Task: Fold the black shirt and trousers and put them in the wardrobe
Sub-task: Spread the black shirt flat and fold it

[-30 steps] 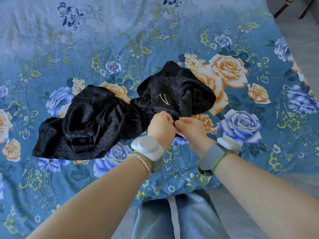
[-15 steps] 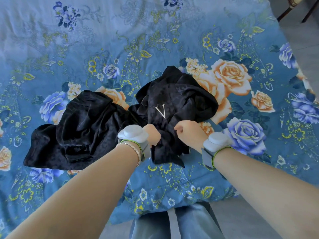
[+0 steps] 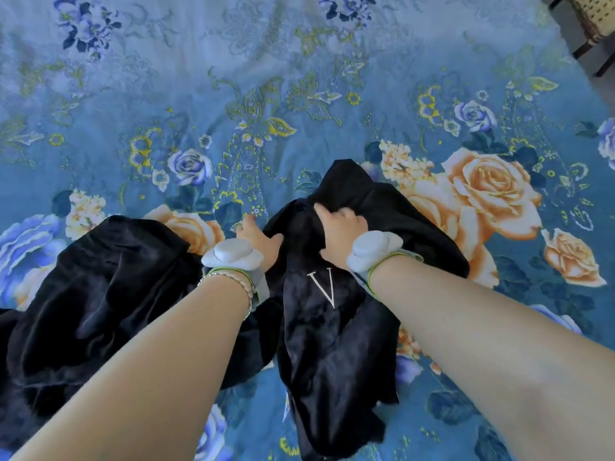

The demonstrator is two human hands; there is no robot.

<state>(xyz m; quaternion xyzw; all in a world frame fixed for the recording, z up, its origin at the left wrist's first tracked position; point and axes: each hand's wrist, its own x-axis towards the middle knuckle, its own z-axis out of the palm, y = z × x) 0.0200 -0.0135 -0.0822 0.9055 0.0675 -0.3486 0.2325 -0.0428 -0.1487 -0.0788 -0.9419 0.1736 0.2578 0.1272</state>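
Note:
Two black satin garments lie crumpled on the bed. The right one (image 3: 327, 347) bears a white embroidered V and stretches from mid-bed towards me. My left hand (image 3: 258, 239) pinches its left upper edge between thumb and fingers. My right hand (image 3: 341, 227) is closed on a bunch of its fabric near the top. The other black garment (image 3: 100, 311) sits in a heap to the left, partly under my left forearm. I cannot tell which one is the shirt and which the trousers. No wardrobe is in sight.
The bed is covered by a blue floral sheet (image 3: 299, 94) that fills most of the view. A wooden chair with a woven seat (image 3: 590, 24) stands on the floor beyond the bed's far right corner.
Both hands have moved apart and away from me up the bed. The V garment has been drawn out longer, and its near end now reaches closer to me.

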